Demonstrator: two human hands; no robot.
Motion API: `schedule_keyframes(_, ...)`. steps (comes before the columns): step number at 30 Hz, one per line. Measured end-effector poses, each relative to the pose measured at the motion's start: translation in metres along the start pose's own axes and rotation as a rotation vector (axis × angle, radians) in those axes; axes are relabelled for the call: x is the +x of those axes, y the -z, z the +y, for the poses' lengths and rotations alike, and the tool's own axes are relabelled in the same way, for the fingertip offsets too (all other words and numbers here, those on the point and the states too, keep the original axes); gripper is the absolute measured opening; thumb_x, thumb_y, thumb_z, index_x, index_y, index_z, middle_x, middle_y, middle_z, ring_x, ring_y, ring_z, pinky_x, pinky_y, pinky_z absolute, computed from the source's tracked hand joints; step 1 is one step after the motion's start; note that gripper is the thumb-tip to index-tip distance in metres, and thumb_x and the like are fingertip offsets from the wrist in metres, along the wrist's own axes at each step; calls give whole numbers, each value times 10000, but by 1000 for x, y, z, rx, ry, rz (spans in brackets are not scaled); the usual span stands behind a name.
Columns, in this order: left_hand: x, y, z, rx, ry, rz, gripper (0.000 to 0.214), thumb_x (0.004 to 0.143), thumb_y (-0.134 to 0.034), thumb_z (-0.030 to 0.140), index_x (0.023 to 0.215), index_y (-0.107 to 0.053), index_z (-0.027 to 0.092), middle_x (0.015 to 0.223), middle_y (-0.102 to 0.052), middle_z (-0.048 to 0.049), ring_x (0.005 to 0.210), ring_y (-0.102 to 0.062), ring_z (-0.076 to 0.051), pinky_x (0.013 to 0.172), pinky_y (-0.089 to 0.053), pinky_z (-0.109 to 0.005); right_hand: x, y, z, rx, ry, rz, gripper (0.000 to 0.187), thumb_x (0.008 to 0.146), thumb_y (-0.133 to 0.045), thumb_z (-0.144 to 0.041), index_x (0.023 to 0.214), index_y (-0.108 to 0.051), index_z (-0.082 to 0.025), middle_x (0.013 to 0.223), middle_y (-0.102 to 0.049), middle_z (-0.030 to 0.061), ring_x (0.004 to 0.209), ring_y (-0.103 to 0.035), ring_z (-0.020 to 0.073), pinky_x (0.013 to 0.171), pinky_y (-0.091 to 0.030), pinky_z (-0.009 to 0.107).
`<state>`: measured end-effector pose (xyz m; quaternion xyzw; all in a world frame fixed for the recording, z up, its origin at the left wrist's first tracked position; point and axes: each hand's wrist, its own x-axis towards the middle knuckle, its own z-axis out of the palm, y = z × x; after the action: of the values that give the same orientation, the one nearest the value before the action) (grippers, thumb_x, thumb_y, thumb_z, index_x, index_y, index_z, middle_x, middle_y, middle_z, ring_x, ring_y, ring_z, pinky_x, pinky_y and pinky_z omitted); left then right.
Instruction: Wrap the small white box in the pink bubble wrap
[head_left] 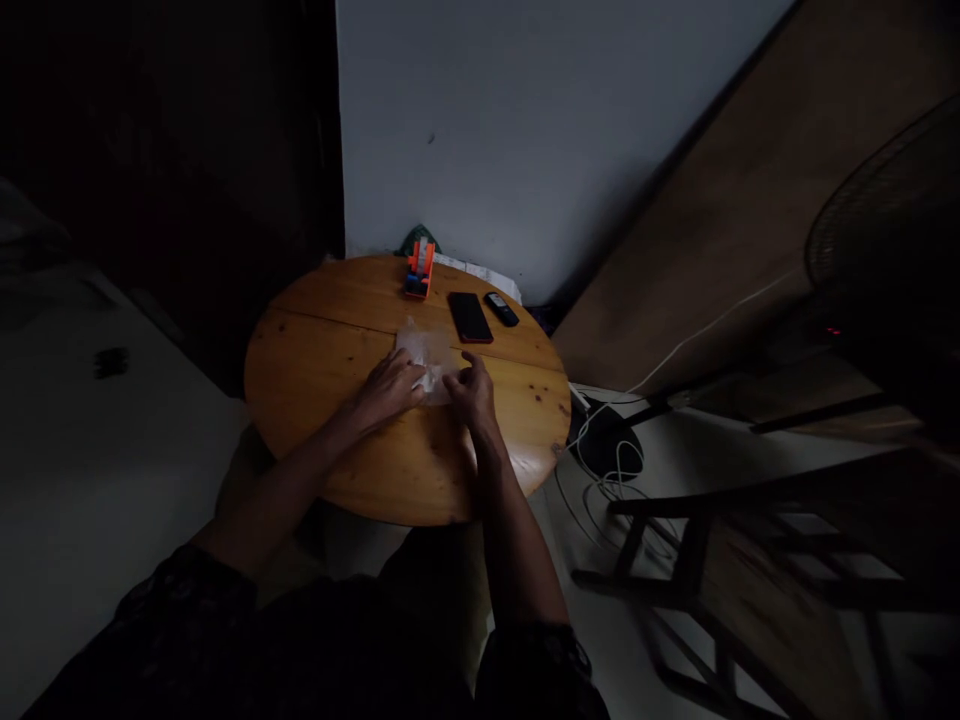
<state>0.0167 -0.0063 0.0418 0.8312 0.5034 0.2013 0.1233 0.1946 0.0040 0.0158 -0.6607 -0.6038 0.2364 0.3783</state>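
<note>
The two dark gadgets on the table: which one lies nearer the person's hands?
The larger black slab with reddish edging, just beyond the right hand; the smaller gadget with a pale screen lies farther off.

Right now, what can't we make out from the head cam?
All in the head view:
- Translucent sheet: partly covered by the left hand; any contents too faint to tell.
- Right hand: too dim to confirm its grip.
- Keypad phone: markings too small.
- Green item: partly hidden behind the orange dispenser.
- Fan: cut off by the right edge.
</note>
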Motion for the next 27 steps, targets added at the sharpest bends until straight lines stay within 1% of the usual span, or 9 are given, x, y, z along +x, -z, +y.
schedule_keyframes(5, 2, -2, -2, -48, 14, -4, 324, 850, -583, 201, 1122, -758, 187, 1153, -647, -130, 1138, -587, -295, 983, -508, -385, 0, -10, -14, 154, 73, -68, 578, 757, -599, -259, 1316, -579, -114, 812, -689, 14, 713, -647, 166, 665, -512, 276)
schedule_keyframes(11, 7, -7, -8, -148, 31, -11, 345, 819, -605, 187, 1141, -728, 167, 1181, -674, -129, 1168, -608, -295, 1038, -497, -391, -4, -19, -19, 243, 31, -114, 521, 821, -625, -320, 1303, -591, -126, 916, -744, 66, 804, -711, 192, 715, -577, 314)
schedule_keyframes(16, 10, -15, -15, -310, 58, 50, 634, 764, -656, 183, 1391, -563, 173, 1343, -638, -129, 1265, -571, -292, 1099, -452, -411, -10, -17, -22, 144, 81, -160, 467, 857, -628, -290, 1299, -627, -139, 1022, -773, 110, 933, -734, 224, 838, -585, 355)
schedule_keyframes(18, 9, -14, -16, -403, 103, 51, 710, 745, -670, 200, 1436, -517, 144, 1309, -649, -142, 1193, -609, -282, 1035, -487, -382, -12, -13, -21, 157, 107, -200, 461, 895, -575, -291, 1323, -617, -127, 1062, -770, 116, 966, -729, 213, 866, -577, 344)
schedule_keyframes(19, 8, -13, -17, -461, 130, 47, 740, 734, -674, 202, 1450, -500, 132, 1247, -668, -134, 1110, -639, -261, 970, -512, -354, -13, -11, -20, 170, 115, -230, 467, 906, -545, -274, 1343, -602, -118, 1067, -769, 114, 946, -727, 200, 855, -576, 333)
schedule_keyframes(21, 7, -13, -17, -599, 193, 46, 776, 719, -677, 200, 1464, -478, 113, 1085, -687, -86, 899, -654, -195, 814, -527, -288, -14, -7, -18, 175, 133, -298, 509, 898, -512, -214, 1393, -555, -99, 1071, -767, 112, 839, -714, 167, 791, -576, 306)
schedule_keyframes(23, 7, -15, -17, -726, 279, 87, 747, 726, -682, 220, 1440, -495, 103, 964, -660, -39, 755, -606, -143, 705, -498, -246, -14, -3, -17, 127, 178, -345, 568, 874, -524, -174, 1437, -509, -101, 1108, -759, 114, 749, -686, 141, 732, -566, 287)
schedule_keyframes(25, 9, -19, -17, -795, 337, 129, 690, 737, -690, 248, 1394, -534, 104, 919, -632, -19, 722, -573, -127, 677, -478, -233, -15, 0, -22, 23, 232, -358, 615, 857, -563, -160, 1466, -484, -130, 1163, -746, 107, 746, -682, 133, 732, -559, 282)
schedule_keyframes(27, 11, -22, -17, -795, 349, 139, 655, 733, -698, 252, 1358, -564, 108, 912, -623, -17, 744, -571, -132, 690, -480, -235, -17, 2, -31, -131, 264, -357, 645, 852, -592, -151, 1485, -465, -159, 1214, -735, 96, 810, -703, 149, 787, -558, 297)
